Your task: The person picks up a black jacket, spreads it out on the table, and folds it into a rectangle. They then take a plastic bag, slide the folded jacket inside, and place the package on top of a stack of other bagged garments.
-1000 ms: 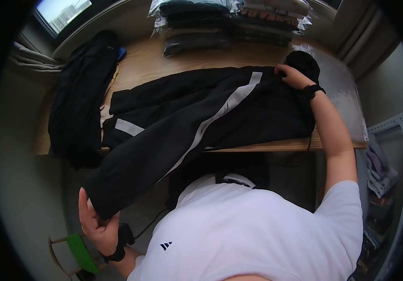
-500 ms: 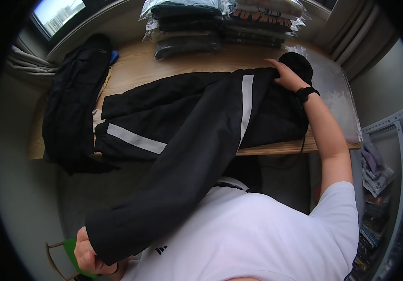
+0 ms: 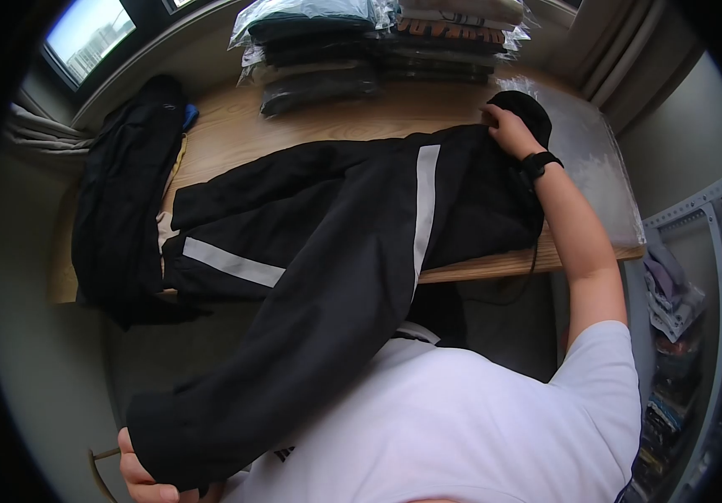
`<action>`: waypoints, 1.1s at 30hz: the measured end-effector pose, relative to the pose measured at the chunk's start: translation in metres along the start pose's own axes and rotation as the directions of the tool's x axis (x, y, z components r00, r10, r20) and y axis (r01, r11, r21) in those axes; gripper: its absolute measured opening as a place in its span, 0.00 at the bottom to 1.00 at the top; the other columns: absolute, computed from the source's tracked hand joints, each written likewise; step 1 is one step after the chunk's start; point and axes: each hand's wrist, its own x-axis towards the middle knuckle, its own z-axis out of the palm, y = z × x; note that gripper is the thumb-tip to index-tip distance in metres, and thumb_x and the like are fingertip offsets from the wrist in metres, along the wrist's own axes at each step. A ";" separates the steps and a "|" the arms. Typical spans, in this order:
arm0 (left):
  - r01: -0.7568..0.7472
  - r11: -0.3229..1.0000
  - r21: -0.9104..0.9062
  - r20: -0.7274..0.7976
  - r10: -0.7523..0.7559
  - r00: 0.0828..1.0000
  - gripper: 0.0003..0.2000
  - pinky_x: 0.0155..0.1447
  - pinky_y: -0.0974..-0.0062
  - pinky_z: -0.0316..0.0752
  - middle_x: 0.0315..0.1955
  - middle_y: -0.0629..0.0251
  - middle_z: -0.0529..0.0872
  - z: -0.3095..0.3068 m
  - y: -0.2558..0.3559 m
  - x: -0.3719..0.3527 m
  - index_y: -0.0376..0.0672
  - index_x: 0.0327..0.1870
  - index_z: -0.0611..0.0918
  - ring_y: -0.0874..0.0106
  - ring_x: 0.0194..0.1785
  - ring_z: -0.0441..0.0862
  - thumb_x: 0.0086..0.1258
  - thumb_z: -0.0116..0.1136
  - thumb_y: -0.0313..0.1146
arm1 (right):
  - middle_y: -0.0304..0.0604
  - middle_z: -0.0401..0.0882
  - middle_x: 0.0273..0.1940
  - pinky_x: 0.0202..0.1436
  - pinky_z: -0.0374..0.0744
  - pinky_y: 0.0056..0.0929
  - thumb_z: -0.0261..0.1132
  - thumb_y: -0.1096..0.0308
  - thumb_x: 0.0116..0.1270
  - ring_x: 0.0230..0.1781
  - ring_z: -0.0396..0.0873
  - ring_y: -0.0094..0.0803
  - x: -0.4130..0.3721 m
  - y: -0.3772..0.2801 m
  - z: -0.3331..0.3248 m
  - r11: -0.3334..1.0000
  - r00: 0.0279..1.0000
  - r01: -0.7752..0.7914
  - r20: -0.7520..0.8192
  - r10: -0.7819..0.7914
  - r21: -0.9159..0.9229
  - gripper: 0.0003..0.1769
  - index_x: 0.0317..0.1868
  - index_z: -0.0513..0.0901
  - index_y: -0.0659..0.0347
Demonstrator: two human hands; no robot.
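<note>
A black hooded jacket (image 3: pixel 310 218) with pale grey stripes lies along the wooden table, its dark hood (image 3: pixel 522 109) at the right end. One sleeve (image 3: pixel 294 344) stretches off the table's front edge towards the lower left, across my white shirt. At the cuff, my left hand (image 3: pixel 147 478) is closed on the sleeve's end; part of its fingers is hidden behind the fabric. My right hand (image 3: pixel 510 132) rests by the shoulder and hood, its fingers curled in against the jacket cloth. A black watch sits on that wrist.
Folded black garments (image 3: pixel 122 201) lie at the table's left end, hanging over its front edge. Stacks of clothes in clear bags (image 3: pixel 319 88) stand at the back. Clear plastic sheets (image 3: pixel 591 168) cover the right end. A metal shelf (image 3: pixel 713 251) with bagged items is at right.
My left hand has drawn the cuff slightly left and down. The fingers of my right hand, stretched out before, are now curled in at the jacket's shoulder. The camera view has shifted a little.
</note>
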 end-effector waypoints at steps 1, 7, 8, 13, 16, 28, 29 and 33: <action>-0.191 0.975 0.115 0.037 0.188 0.981 0.08 0.42 0.66 0.76 0.36 0.67 0.81 0.005 -0.003 0.004 0.49 0.38 0.79 0.65 0.38 0.78 0.65 0.45 0.32 | 0.50 0.77 0.52 0.61 0.72 0.38 0.61 0.80 0.53 0.56 0.74 0.51 -0.004 -0.008 -0.006 0.992 0.994 0.101 -0.048 -0.098 0.079 0.22 0.50 0.81 0.60; -0.282 0.905 0.319 0.012 0.294 0.956 0.08 0.37 0.68 0.73 0.30 0.70 0.75 0.026 -0.011 0.020 0.49 0.43 0.78 0.69 0.33 0.71 0.66 0.47 0.28 | 0.49 0.78 0.52 0.62 0.72 0.35 0.63 0.79 0.54 0.54 0.75 0.47 -0.020 -0.029 -0.019 0.930 0.919 0.346 0.156 -0.363 0.123 0.19 0.48 0.82 0.61; -0.281 0.905 0.319 0.015 0.292 0.956 0.08 0.37 0.68 0.73 0.30 0.70 0.75 0.031 -0.012 0.027 0.49 0.43 0.78 0.69 0.33 0.71 0.66 0.47 0.28 | 0.49 0.78 0.52 0.62 0.72 0.35 0.63 0.79 0.54 0.54 0.75 0.47 -0.018 -0.020 -0.015 0.930 0.919 0.345 0.156 -0.362 0.126 0.19 0.48 0.82 0.61; -0.031 0.797 0.603 -0.034 0.065 0.997 0.06 0.34 0.76 0.63 0.26 0.70 0.68 0.023 -0.008 0.053 0.47 0.34 0.76 0.73 0.30 0.67 0.58 0.57 0.24 | 0.49 0.79 0.55 0.62 0.71 0.30 0.60 0.71 0.63 0.54 0.77 0.42 -0.008 0.008 -0.008 0.973 0.951 0.084 0.275 -0.143 0.215 0.14 0.48 0.82 0.68; 0.090 0.733 0.674 -0.163 0.029 0.986 0.07 0.42 0.77 0.63 0.33 0.67 0.68 -0.014 -0.019 0.057 0.44 0.36 0.75 0.72 0.36 0.66 0.59 0.56 0.22 | 0.48 0.77 0.59 0.62 0.70 0.29 0.59 0.71 0.64 0.57 0.76 0.41 -0.008 0.013 -0.010 0.971 0.950 0.096 0.271 -0.154 0.217 0.15 0.48 0.81 0.69; 0.545 0.826 0.148 -0.391 -0.457 0.799 0.13 0.52 0.81 0.69 0.42 0.69 0.79 -0.069 -0.164 0.142 0.40 0.56 0.73 0.80 0.46 0.75 0.77 0.49 0.37 | 0.43 0.66 0.68 0.64 0.68 0.30 0.58 0.70 0.66 0.61 0.73 0.43 -0.010 0.006 -0.020 0.993 0.925 0.032 0.373 -0.072 0.111 0.12 0.42 0.81 0.71; 0.529 0.824 0.204 -0.318 -0.455 0.832 0.14 0.52 0.81 0.70 0.43 0.67 0.80 -0.075 -0.183 0.148 0.37 0.55 0.73 0.80 0.46 0.76 0.76 0.50 0.36 | 0.43 0.66 0.69 0.64 0.68 0.30 0.58 0.70 0.65 0.61 0.73 0.43 -0.010 0.006 -0.020 0.994 0.923 0.016 0.382 -0.054 0.104 0.12 0.42 0.81 0.71; 0.826 0.562 0.046 -0.049 -0.824 0.564 0.23 0.47 0.79 0.75 0.42 0.65 0.81 -0.100 -0.267 0.132 0.35 0.57 0.70 0.77 0.44 0.79 0.68 0.62 0.41 | 0.42 0.62 0.71 0.65 0.66 0.30 0.58 0.70 0.65 0.63 0.71 0.41 -0.011 0.001 -0.020 0.995 0.917 -0.038 0.400 0.000 0.088 0.12 0.42 0.80 0.72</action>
